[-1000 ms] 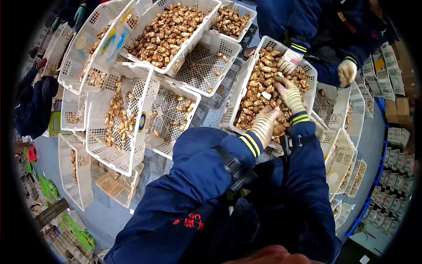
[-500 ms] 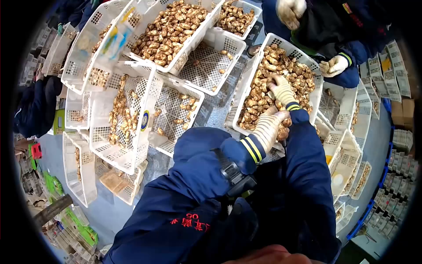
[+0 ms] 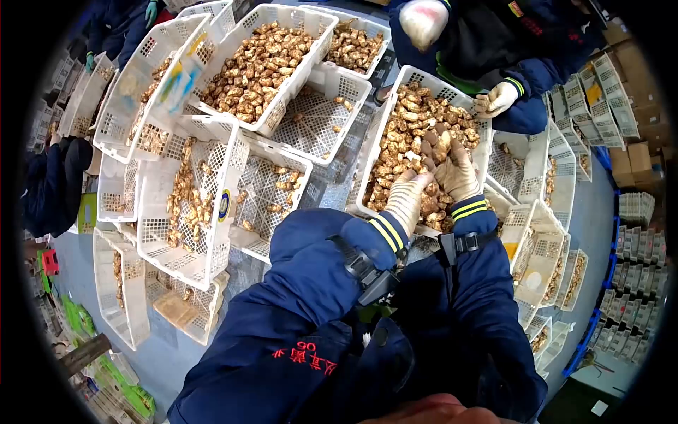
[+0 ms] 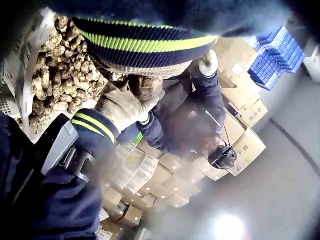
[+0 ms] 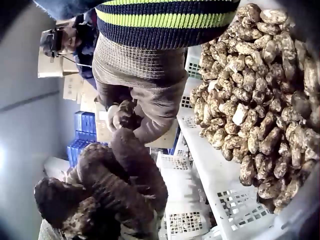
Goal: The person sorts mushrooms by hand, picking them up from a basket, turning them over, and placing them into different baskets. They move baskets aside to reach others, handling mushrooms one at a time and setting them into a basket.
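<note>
Brown-and-cream mushroom-like pieces [image 3: 399,134] heap in a white perforated crate [image 3: 372,166]. Over its near side, my gloved left hand [image 3: 408,196] grips dark pieces; the right wrist view shows its dirty curled fingers [image 5: 135,170] round them. My right hand [image 3: 455,172], beside it and palm up, pinches one piece [image 3: 441,145] between thumb and fingers. In the left wrist view the cuff hides most of my left hand, and my right hand [image 4: 122,106] is close to a brown piece [image 4: 146,86].
More white crates stand at left, one heaped full [image 3: 261,71], another holding scattered pieces [image 3: 187,198]. Others [image 3: 537,247] line the right side. Across the full crate, another person's gloved hand [image 3: 496,99] is near its far right edge, the other hand [image 3: 424,22] raised.
My right hand has come up from the heap and turned over with a piece in it. The other person's hand has left the crate. My left hand stays close by.
</note>
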Demonstrator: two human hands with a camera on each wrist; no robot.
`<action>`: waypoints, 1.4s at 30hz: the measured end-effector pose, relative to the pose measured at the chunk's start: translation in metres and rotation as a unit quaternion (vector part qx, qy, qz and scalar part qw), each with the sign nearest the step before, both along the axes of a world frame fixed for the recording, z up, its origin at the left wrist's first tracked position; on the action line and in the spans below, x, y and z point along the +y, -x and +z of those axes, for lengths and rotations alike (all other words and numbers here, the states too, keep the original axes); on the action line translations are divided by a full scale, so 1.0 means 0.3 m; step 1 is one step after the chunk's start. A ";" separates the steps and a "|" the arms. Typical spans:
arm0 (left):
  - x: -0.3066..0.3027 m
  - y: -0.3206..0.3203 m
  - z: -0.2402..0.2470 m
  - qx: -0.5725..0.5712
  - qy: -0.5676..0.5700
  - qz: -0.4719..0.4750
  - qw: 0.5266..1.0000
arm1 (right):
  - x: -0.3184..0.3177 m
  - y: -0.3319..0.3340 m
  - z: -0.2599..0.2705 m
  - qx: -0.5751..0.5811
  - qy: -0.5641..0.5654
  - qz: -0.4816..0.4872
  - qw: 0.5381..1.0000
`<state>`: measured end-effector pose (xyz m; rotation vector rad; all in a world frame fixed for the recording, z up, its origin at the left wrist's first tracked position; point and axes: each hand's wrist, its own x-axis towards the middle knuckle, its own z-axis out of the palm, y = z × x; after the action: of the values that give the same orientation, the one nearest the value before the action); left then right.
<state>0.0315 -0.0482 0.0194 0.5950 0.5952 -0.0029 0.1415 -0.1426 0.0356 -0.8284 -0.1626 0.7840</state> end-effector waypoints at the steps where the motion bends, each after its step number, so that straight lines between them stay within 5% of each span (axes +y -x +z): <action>1: 0.003 0.000 -0.007 0.001 0.010 -0.002 1.000 | -0.013 -0.005 -0.012 0.000 0.010 -0.001 1.000; 14: 0.039 0.028 0.063 0.015 -0.006 -0.004 1.000 | -0.002 -0.025 -0.119 0.029 -0.009 -0.028 0.999; 20: 0.054 0.045 0.116 -0.057 -0.060 -0.034 0.996 | 0.068 0.011 -0.083 -0.020 0.136 -0.001 0.991; 22: 0.013 0.051 0.134 -0.043 -0.006 -0.004 0.999 | 0.086 0.069 -0.060 0.137 0.233 -0.037 0.962; 26: 0.052 0.044 0.150 -0.122 0.030 0.039 0.991 | 0.214 0.200 -0.073 0.108 0.139 -0.017 0.984; 30: 0.115 0.067 0.162 -0.082 0.076 0.045 0.993 | 0.362 0.321 -0.055 0.091 0.070 -0.012 0.993; 33: 0.079 0.067 0.210 -0.018 -0.138 0.063 0.988 | 0.411 0.330 -0.073 0.093 0.045 0.023 0.994; 35: 0.050 0.046 0.132 -0.072 -0.060 0.009 0.996 | 0.398 0.277 -0.199 0.071 0.026 0.107 0.991; 38: 0.066 0.052 0.150 -0.025 -0.003 -0.052 0.998 | 0.386 0.257 -0.223 0.151 0.029 0.111 0.982; 40: 0.102 0.071 0.188 -0.106 0.008 -0.068 0.992 | 0.386 0.239 -0.277 0.159 0.047 0.114 0.980; 42: 0.131 0.124 0.288 -0.103 -0.088 -0.046 0.990 | 0.368 0.222 -0.309 0.277 0.059 0.040 0.958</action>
<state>-0.0057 -0.0088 0.1057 0.7824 0.3686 0.0247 0.0748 -0.0322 -0.0570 -0.6883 0.3558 1.0822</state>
